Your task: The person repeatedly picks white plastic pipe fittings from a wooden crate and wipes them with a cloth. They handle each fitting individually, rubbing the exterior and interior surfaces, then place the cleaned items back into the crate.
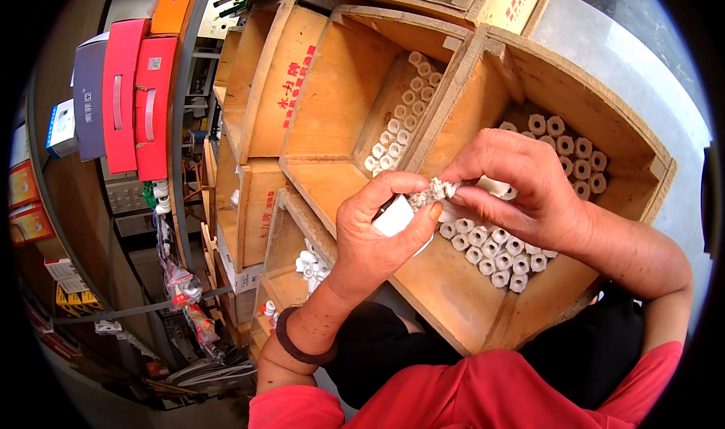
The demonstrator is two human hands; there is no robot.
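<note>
wooden bins (453, 293) (white fittings (491, 251) inside) | shelves (181, 165) | red boxes (136, 97)

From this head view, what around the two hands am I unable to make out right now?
- White fitting in the left hand: its shape is mostly covered by the palm and fingers.
- Crumpled whitish wad pinched between both hands: too small to tell what it is.
- White piece under the right hand: largely hidden by the fingers.
- Rows of white fittings in the wooden crate: partly hidden behind both hands.
</note>
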